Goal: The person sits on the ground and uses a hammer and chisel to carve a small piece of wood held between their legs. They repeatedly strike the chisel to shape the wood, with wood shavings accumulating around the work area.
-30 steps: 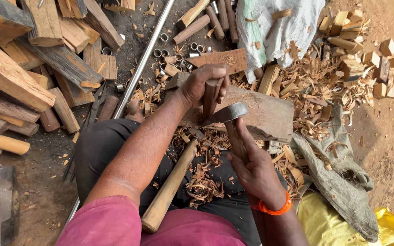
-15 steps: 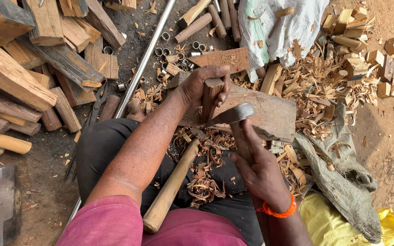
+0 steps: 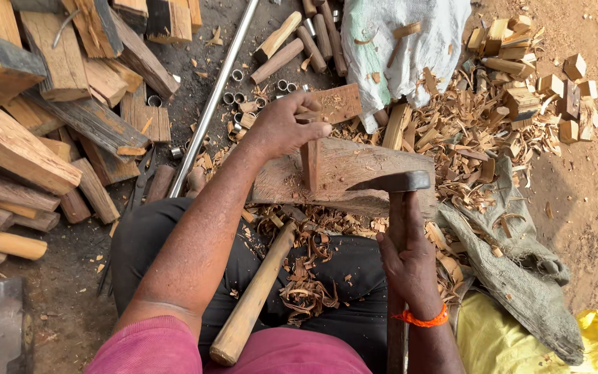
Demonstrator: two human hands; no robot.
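Note:
My left hand (image 3: 286,125) grips the top of a short reddish wooden stick (image 3: 311,163), held upright on a flat wooden chopping block (image 3: 354,173). My right hand (image 3: 410,263), with an orange band at the wrist, holds the handle of an adze-like tool whose dark metal blade (image 3: 390,182) points at the stick's lower part from the right. A second tool with a long pale wooden handle (image 3: 254,298) lies across my lap among curled shavings.
Split logs and planks (image 3: 50,104) are stacked at left. A metal pipe (image 3: 212,104) runs diagonally, with small metal rings beside it. Round turned sticks (image 3: 292,41), a white sack (image 3: 410,48), wood offcuts (image 3: 534,76), a grey-green cloth (image 3: 520,277) and a yellow bag lie around.
The blade has dropped and swung from above the block to level with the stick's lower part. My left hand keeps the stick upright in the same place.

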